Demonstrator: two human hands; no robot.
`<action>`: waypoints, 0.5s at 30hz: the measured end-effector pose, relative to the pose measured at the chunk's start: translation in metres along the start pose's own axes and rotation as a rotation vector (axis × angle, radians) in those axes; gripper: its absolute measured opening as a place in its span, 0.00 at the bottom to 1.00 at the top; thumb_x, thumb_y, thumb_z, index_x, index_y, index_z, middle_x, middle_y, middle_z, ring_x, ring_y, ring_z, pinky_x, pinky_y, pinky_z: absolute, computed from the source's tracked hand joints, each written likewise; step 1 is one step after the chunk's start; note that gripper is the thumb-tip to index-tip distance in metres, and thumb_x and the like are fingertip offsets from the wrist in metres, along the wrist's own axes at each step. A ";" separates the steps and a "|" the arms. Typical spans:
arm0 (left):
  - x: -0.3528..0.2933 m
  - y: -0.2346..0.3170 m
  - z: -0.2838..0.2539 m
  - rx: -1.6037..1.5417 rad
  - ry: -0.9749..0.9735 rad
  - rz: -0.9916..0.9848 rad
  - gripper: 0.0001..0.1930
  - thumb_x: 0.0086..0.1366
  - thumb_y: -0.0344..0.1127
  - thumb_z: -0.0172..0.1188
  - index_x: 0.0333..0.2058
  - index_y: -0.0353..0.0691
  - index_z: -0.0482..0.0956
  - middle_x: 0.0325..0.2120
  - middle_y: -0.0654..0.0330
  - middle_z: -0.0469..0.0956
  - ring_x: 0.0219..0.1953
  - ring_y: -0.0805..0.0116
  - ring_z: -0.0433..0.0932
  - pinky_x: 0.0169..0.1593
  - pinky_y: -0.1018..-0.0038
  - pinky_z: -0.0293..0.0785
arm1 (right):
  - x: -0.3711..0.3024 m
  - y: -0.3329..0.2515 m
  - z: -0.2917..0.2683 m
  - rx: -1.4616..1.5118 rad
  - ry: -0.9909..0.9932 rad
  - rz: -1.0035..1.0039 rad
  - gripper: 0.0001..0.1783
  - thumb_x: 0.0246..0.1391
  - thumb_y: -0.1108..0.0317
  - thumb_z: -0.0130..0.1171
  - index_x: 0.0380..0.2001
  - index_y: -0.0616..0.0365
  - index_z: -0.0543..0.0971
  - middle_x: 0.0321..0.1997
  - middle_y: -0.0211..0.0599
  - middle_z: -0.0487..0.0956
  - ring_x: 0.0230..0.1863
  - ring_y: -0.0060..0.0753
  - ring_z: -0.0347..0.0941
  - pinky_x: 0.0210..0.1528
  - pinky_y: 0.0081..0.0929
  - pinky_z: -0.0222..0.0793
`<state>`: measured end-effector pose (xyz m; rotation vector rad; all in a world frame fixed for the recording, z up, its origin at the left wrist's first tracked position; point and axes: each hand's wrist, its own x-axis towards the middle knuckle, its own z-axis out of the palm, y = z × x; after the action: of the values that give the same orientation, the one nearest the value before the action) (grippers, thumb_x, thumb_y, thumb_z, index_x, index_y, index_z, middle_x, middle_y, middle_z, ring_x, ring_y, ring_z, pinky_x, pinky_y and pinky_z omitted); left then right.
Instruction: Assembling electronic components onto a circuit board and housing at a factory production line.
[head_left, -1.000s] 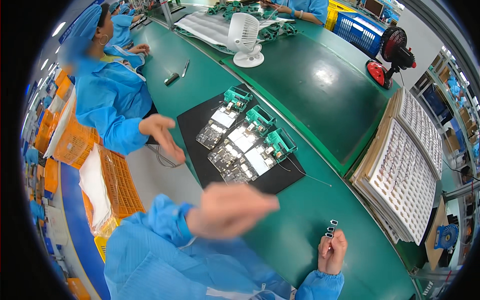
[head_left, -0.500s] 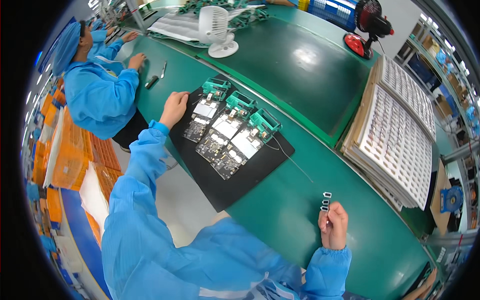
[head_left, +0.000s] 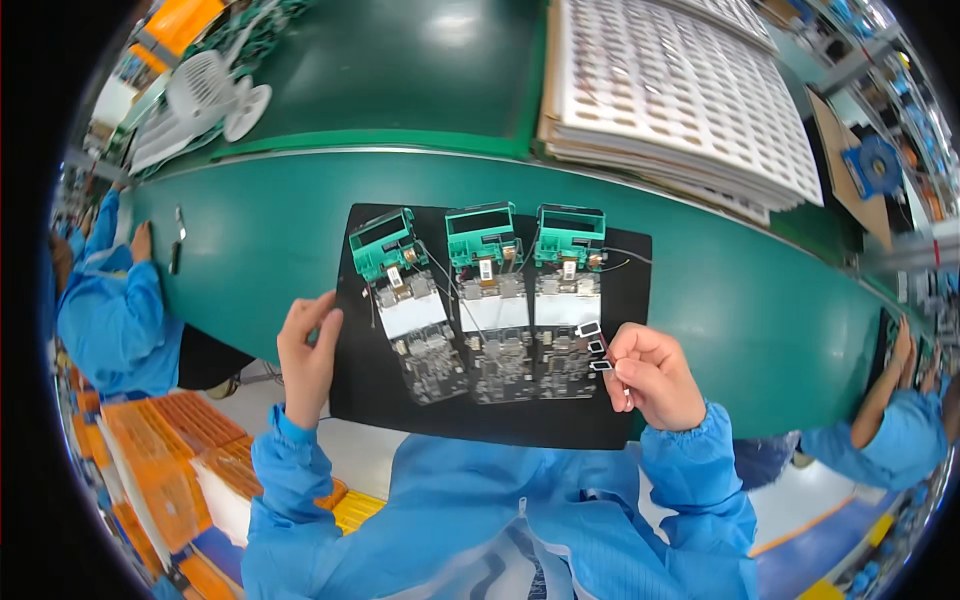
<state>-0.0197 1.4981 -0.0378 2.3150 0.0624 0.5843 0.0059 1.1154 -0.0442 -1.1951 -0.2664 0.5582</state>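
My right hand (head_left: 655, 375) pinches three small white-rimmed rectangular parts (head_left: 597, 347) that stick out in a row toward the left. They hover over the lower end of the rightmost circuit board (head_left: 568, 350). Beside it lie a middle circuit board (head_left: 500, 350) and a left circuit board (head_left: 432, 355), the left one slightly tilted. Each board is joined at its far end to a green plastic frame (head_left: 570, 233) with a dark window, and thin wires trail from the frames. My left hand (head_left: 310, 350) is at the left edge of the black mat (head_left: 480, 425), fingers extended and holding nothing.
Stacked white trays (head_left: 680, 110) with rows of small pockets stand behind at the right. A white fan (head_left: 205, 90) is at the far left. Tweezers (head_left: 179, 222) lie on the green bench (head_left: 235, 250). Co-workers sit at both sides, one in a blue sleeve (head_left: 130, 320) on the left.
The view has swung right and centred on the mat. My right hand has brought the small parts from the bare bench to over the right board. My left hand stays by the mat's left side.
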 end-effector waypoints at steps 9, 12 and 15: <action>0.025 0.142 0.023 -0.026 -0.297 0.419 0.13 0.55 0.17 0.57 0.39 0.35 0.80 0.33 0.55 0.75 0.31 0.65 0.75 0.33 0.76 0.71 | -0.029 -0.020 -0.011 0.001 0.036 0.020 0.06 0.60 0.67 0.51 0.33 0.57 0.71 0.21 0.31 0.76 0.21 0.13 0.67 0.22 0.13 0.57; 0.034 0.174 0.057 -0.271 -0.575 0.502 0.13 0.58 0.22 0.55 0.42 0.33 0.79 0.36 0.54 0.76 0.36 0.64 0.75 0.37 0.75 0.70 | -0.025 -0.035 -0.004 -0.002 -0.026 0.031 0.06 0.61 0.67 0.51 0.33 0.58 0.72 0.23 0.29 0.76 0.24 0.14 0.69 0.25 0.14 0.61; 0.045 0.185 0.081 -0.391 -0.845 0.358 0.11 0.61 0.24 0.57 0.43 0.34 0.80 0.33 0.57 0.75 0.30 0.70 0.75 0.34 0.76 0.71 | -0.021 -0.046 0.002 -0.030 -0.014 0.030 0.06 0.61 0.67 0.51 0.33 0.58 0.72 0.23 0.27 0.75 0.25 0.15 0.70 0.25 0.14 0.62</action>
<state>0.0322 1.3200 0.0540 2.0137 -0.7991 -0.2399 -0.0007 1.0942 0.0014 -1.2261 -0.2703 0.5907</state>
